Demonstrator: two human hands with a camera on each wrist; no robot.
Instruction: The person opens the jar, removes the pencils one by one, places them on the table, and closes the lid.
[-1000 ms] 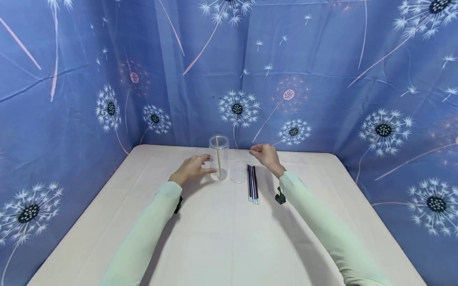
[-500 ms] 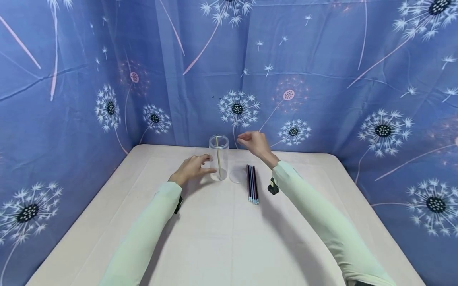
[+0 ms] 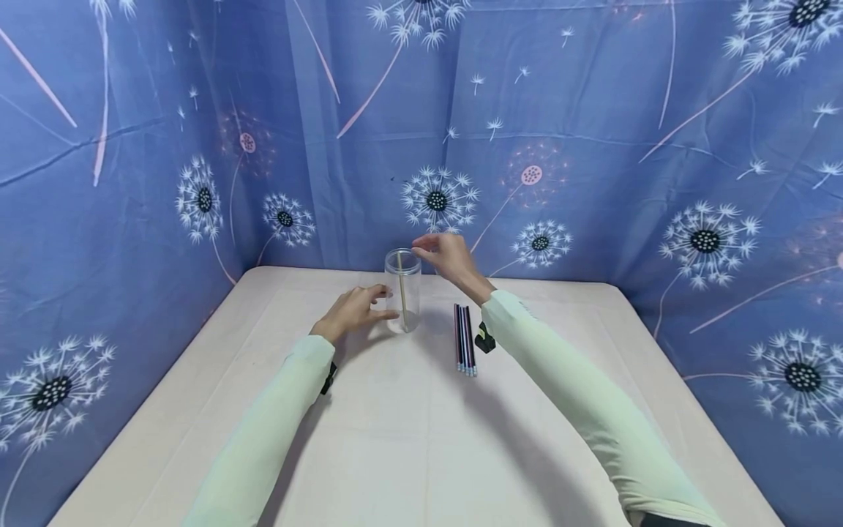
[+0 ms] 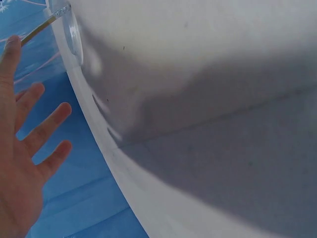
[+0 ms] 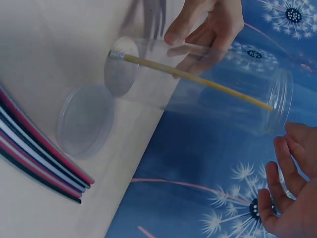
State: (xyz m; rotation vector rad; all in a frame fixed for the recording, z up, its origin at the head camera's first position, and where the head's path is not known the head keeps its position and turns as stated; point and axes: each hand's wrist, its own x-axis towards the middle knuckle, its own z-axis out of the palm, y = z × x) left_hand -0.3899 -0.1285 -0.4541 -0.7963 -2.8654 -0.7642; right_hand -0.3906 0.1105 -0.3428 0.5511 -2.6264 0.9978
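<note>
A clear plastic jar [image 3: 411, 293] stands upright at the back of the table, with one yellow pencil [image 5: 193, 78] leaning inside it, eraser end down. My left hand [image 3: 353, 310] holds the jar from the left, thumb on the near side and fingers behind. My right hand [image 3: 449, 258] is raised at the jar's right rim, its fingertips close to the rim or touching it. Nothing shows between those fingers, which are loosely bent in the right wrist view. A round clear lid [image 5: 86, 121] lies beside the jar's base. Several dark striped pencils [image 3: 465, 340] lie side by side to the right.
The table [image 3: 395, 439] has a pale cloth over it. Behind and at both sides hangs a blue curtain [image 3: 369, 183] with dandelion prints, close to the table's back edge.
My right hand has moved left and slightly up, from above the loose pencils to the jar's rim. My left hand, the jar and the pencils have stayed put.
</note>
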